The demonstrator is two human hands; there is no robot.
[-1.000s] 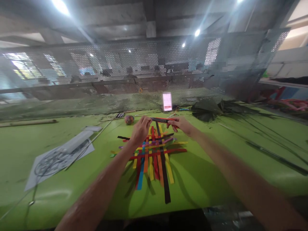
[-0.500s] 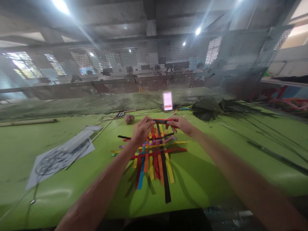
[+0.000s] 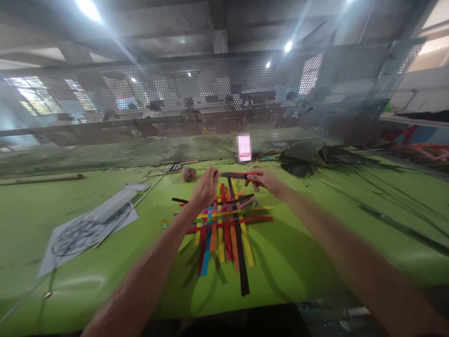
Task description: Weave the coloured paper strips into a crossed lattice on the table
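Note:
A red and black utility knife lies level in my right hand, whose fingers are closed round its right end. Its greyish tip points left at my left hand. The left fingers are curled together just beside that tip, a small gap apart; anything inside them is hidden. Below both hands a woven mat of coloured strips lies flat, with loose ends in red, yellow, blue, orange and black. My left forearm covers part of its left side.
The green table carries a printed sheet at left, a patterned ball, and dark fan-shaped leaves at back right. A lit phone-like screen leans by the perforated metal panel. A dark rod lies at right.
My left fingers have come off the knife's left end and moved slightly left. More of the knife shows, its greyish tip now reaching further left. The right hand has shifted slightly right.

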